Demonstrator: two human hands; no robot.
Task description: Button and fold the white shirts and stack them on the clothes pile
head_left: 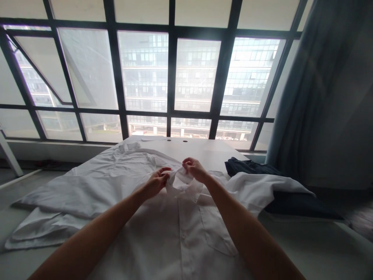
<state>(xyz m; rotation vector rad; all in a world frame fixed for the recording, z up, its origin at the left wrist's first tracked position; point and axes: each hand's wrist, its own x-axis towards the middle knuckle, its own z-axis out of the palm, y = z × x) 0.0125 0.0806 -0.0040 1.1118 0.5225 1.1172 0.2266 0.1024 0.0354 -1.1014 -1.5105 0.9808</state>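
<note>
Both hands pinch the white shirt's collar, arms outstretched.

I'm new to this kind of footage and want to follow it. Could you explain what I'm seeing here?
There is no machine here: the two bare arms belong to a person wearing a camera on their head, and this single picture comes from it, looking forward and down.

The left hand and right hand pinch the collar area of a white button-front shirt with a chest pocket, spread towards the camera.

It lies on a smooth white table. To the left is rumpled white cloth; to the right, dark navy cloth, partly under white fabric. Beyond stand a large dark-framed window and, at the right, a long grey-blue curtain.
</note>
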